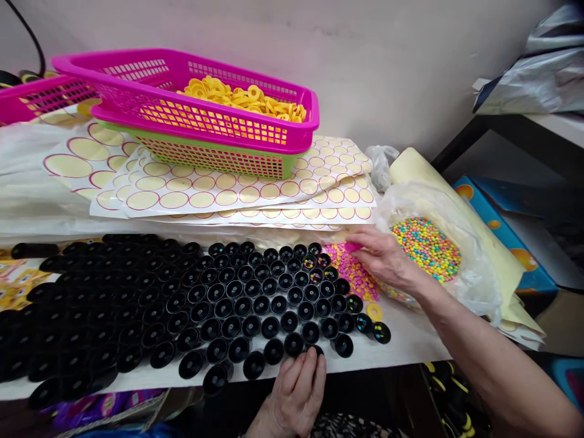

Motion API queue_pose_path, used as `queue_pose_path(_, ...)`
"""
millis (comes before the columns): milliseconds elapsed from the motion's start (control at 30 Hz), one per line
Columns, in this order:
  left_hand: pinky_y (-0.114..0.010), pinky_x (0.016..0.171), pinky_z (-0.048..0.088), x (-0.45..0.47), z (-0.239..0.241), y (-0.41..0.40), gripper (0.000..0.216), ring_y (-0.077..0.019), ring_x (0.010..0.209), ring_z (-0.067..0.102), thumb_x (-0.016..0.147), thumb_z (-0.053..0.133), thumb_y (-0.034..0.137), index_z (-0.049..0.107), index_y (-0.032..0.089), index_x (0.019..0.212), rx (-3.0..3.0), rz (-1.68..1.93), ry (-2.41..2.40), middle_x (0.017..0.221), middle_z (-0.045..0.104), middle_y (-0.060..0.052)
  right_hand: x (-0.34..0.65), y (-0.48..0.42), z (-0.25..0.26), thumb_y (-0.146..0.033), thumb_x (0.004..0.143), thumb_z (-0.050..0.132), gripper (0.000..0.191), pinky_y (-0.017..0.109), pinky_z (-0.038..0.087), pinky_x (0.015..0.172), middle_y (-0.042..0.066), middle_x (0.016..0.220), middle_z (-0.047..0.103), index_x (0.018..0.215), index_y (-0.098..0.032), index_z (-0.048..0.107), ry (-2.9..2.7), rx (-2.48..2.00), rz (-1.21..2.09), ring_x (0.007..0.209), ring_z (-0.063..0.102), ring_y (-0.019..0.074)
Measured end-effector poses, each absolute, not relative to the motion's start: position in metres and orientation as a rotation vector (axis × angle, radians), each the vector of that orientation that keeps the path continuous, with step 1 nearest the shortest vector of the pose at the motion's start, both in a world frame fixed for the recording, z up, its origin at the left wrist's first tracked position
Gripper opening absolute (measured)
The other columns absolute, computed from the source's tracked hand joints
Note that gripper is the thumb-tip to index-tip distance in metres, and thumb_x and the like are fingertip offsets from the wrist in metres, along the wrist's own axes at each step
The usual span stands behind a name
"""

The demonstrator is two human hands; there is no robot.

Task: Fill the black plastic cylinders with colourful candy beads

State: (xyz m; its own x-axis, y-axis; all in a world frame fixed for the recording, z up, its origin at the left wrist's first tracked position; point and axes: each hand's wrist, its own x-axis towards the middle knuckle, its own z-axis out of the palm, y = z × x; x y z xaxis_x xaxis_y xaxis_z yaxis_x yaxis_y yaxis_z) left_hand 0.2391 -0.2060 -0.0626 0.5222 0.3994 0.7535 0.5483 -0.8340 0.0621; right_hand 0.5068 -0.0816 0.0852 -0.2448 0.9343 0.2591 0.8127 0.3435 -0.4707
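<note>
Many black cups [279, 304] stand upright in close rows on the white-covered table, with small coloured beads or candies in some at the right end. At the front edge, my left hand [296, 392] has its fingers bunched together around a black cup [316, 350], partly hidden by the fingertips. Over the heap of small pink and yellow pieces [347, 271] reaches my right hand [383, 254]. Its fingers are closed on a small pink piece, perhaps a cap or scoop [352, 246]. A yellow ring [374, 312] lies just below the heap.
A pink basket [205, 115] of yellow rings sits in a green basket [219, 159] on sheets of round stickers [249, 194]. Right of the heap lies an open plastic bag [477, 274] of multicoloured beads or candies [426, 246]. A blue box [524, 261] stands beyond it.
</note>
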Motion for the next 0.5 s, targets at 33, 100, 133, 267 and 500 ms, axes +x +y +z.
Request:
queue_pose_path(33,-0.033,0.091,0.046,0.239,-0.063,-0.206,0.035,-0.0221,0.109,0.052,0.071,0.066,0.012,0.063,0.01,0.105,-2.569,-1.22,-0.813,0.131,0.049,-0.016,0.519,-0.086,0.086,-0.017,0.083,0.048,0.017,0.03,0.042,0.071,0.003,0.084,0.058,0.092,-0.02,0.062,-1.984,-1.541,0.325,0.078,0.053,0.0162)
queue_pose_path(100,-0.033,0.09,0.047,0.239,-0.062,-0.206,0.035,-0.0223,0.108,0.053,0.07,0.066,0.011,0.063,0.009,0.105,-2.564,-1.25,-0.815,0.128,0.051,-0.017,0.548,-0.095,0.087,-0.019,0.081,0.05,0.014,0.03,0.043,0.071,0.004,0.083,0.058,0.09,-0.02,0.061,-1.776,-1.671,0.172,0.078,0.054,0.0172)
queue_pose_path(133,-0.033,0.089,0.048,0.24,-0.062,-0.206,0.035,-0.0223,0.107,0.053,0.07,0.066,0.01,0.063,0.009,0.105,-2.563,-1.256,-0.817,0.126,0.052,-0.016,0.562,-0.099,0.086,-0.019,0.08,0.05,0.014,0.031,0.042,0.071,0.005,0.084,0.059,0.088,-0.019,0.061,-1.727,-1.785,0.052,0.08,0.054,0.0186)
queue_pose_path(267,-0.033,0.088,0.048,0.243,-0.057,-0.204,0.032,-0.022,0.104,0.054,0.07,0.066,0.008,0.064,0.01,0.102,-2.559,-1.21,-0.837,0.118,0.056,-0.015,0.596,-0.106,0.079,-0.006,0.069,0.046,0.019,0.033,0.036,0.068,0.01,0.079,0.06,0.07,-0.017,0.062,-1.975,-2.297,-0.218,0.084,0.051,0.0247)
queue_pose_path(500,-0.029,0.087,0.046,0.252,-0.046,-0.197,0.021,-0.0173,0.097,0.056,0.075,0.064,0.009,0.065,0.011,0.095,-2.472,-1.293,-0.881,0.103,0.061,-0.011,0.606,-0.097,0.062,-0.012,0.064,0.05,0.015,0.028,0.038,0.066,0.001,0.071,0.06,0.069,-0.017,0.063,-1.793,-1.924,0.694,0.071,0.052,0.0166)
